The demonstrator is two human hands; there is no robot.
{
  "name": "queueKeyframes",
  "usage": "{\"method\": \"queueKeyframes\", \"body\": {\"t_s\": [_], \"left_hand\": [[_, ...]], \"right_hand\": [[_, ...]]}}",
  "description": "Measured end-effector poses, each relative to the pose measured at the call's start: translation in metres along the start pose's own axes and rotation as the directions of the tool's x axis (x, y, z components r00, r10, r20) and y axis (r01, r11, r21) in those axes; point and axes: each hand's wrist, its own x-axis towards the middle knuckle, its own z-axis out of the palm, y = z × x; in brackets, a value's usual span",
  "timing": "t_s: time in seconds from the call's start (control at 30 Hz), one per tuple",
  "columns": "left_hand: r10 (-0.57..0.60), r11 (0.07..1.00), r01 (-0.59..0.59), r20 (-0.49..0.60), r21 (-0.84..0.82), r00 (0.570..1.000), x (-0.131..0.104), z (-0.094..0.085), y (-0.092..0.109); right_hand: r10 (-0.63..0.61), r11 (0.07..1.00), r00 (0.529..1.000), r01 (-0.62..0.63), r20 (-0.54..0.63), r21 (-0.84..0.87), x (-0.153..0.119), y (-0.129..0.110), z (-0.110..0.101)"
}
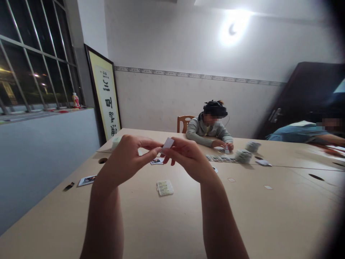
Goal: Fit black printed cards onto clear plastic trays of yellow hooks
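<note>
A small white card (167, 145), perhaps folded paper, is held up in front of me above the table. My left hand (132, 153) pinches its left edge between thumb and fingertips. My right hand (185, 154) grips it from the other side, with thumb and fingers closed on its lower right part. What lies behind the card is hidden by my fingers. Below my hands, a flat clear plastic case (165, 187) with pale contents lies on the table. Behind my fingers lies a printed card (156, 161), partly covered from view.
Across the table (151, 223) a person (205, 127) handles a small white piece beside stacked clear cases (243, 156). Another person (299, 131) leans over at the right. A phone-like printed item (86, 180) and small black object (69, 186) lie left. White papers (263, 163) lie right.
</note>
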Motion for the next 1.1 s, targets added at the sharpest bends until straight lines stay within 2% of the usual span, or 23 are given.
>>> {"method": "queueKeyframes", "body": {"t_s": [0.47,0.67,0.93,1.1], "left_hand": [[-0.059,0.998,0.058,-0.040,-0.031,0.997,0.002,0.006,0.003],[-0.034,0.995,0.046,-0.140,0.085,0.990,0.007,0.013,0.003],[-0.039,0.981,0.071,-0.178,0.179,0.983,0.009,0.019,0.003],[-0.060,0.972,0.101,-0.192,0.210,0.980,0.012,0.018,0.002]], "right_hand": [[-0.012,0.998,1.000,0.011,-0.017,-0.055,0.000,0.000,0.002],[-0.006,0.997,0.997,0.000,-0.082,-0.077,0.002,0.002,0.003],[0.016,0.997,0.992,-0.025,-0.123,-0.071,0.002,0.002,0.004],[0.008,0.991,0.991,-0.025,-0.134,-0.128,0.004,0.003,0.003]]}}
